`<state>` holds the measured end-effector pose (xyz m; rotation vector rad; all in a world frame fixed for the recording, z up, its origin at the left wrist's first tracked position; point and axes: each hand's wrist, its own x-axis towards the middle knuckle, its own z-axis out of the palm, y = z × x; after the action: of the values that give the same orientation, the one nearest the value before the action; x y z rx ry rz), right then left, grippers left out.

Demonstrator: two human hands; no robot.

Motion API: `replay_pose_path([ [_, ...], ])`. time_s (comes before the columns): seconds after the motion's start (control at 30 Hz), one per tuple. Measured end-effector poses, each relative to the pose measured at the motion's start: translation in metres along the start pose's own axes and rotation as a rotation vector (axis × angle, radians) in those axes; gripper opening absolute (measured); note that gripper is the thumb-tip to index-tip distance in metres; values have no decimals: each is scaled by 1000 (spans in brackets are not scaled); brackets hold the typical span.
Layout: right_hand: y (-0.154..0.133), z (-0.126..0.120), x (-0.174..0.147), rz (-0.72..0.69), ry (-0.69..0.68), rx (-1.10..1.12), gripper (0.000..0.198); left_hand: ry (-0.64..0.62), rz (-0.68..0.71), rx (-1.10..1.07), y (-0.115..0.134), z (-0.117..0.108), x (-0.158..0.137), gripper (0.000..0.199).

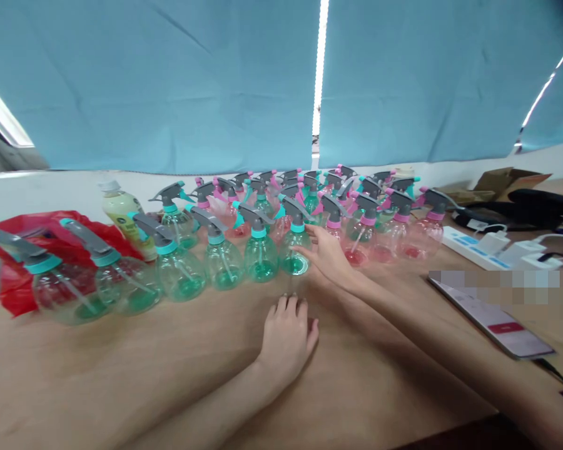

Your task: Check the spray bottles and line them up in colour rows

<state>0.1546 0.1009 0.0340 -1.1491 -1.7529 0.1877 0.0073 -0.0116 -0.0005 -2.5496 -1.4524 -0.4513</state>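
My right hand (pixel 331 255) reaches forward and grips the right side of a clear green spray bottle (pixel 294 257), thumb in front and fingers behind. That bottle stands upright and has a turquoise collar and a grey trigger head. My left hand (pixel 287 336) lies palm down on the table, a little nearer to me, with its fingers stretched forward and nothing in it. To the left of the held bottle stands a green spray bottle (pixel 261 259) in a row of several alike. On its right, close behind my right hand, is a pink spray bottle (pixel 359 240) among several more pink ones.
More pink and green bottles stand behind the front row. On the left are a red plastic bag (pixel 16 278) and a pale bottle with a white cap (pixel 124 212). A white power strip (pixel 473 247), a phone (pixel 497 319) and a cardboard box (pixel 509 181) are on the right.
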Motion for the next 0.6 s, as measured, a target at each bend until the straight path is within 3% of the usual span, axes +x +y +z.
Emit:
replay_pose_path([
  [0.1,-4,-18,-10,-14,34,9,53,3,8,4,-1,0,0,25],
  [0.23,-1,-58,-24,55,112,-46,31,15,31,18,-2,0,0,18],
  [0.33,8,-78,-25,151,141,-158,36,31,39,4,-4,0,1,17],
  [0.5,15,-69,-11,207,67,-335,61,64,107,-170,-6,0,3,19],
  [0.6,14,-57,-2,221,-2,-379,66,69,121,-296,-7,-3,5,19],
])
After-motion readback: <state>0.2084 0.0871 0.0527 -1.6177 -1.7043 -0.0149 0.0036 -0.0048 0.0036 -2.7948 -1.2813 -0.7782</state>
